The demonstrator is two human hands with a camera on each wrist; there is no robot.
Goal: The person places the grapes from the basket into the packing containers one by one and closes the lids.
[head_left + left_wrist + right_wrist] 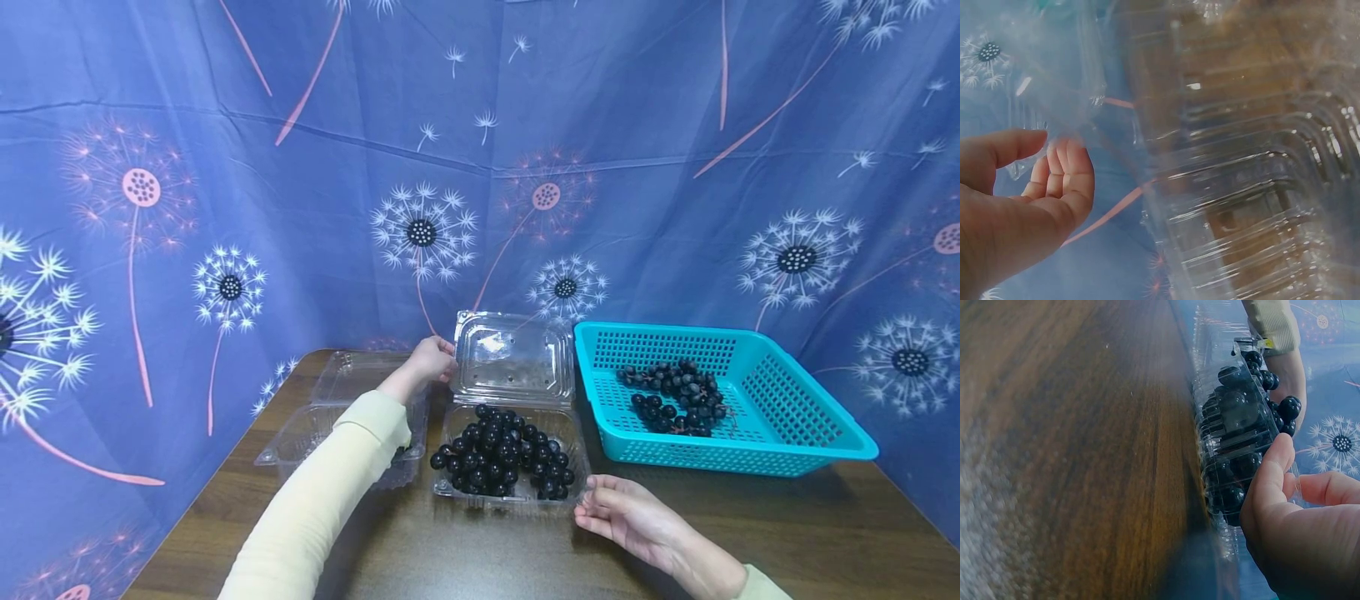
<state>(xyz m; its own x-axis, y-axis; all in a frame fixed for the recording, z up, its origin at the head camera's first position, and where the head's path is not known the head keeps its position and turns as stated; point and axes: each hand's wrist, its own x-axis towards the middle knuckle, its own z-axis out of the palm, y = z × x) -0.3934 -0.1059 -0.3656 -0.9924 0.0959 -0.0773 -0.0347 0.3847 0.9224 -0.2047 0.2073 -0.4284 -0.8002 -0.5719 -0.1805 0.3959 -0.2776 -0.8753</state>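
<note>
A clear plastic clamshell box (517, 500) stands on the table, heaped with dark grapes (495, 450). Its lid (513, 354) is raised at the back. My left hand (431, 360) is at the lid's left edge; in the left wrist view that hand (1041, 194) has thumb and bent fingers around the clear plastic. At the box's front right corner, my right hand (630, 517) pinches the rim between thumb and fingers. The right wrist view shows this hand (1297, 519) beside the grapes (1232, 465), which show through the box wall.
On the right stands a turquoise perforated basket (735, 461) with more dark grapes (682, 396) and bare stems. A second clear clamshell box (300, 433) lies open on the left, partly hidden by my left sleeve (322, 492). A patterned blue cloth (315, 217) hangs behind the wooden table (420, 550).
</note>
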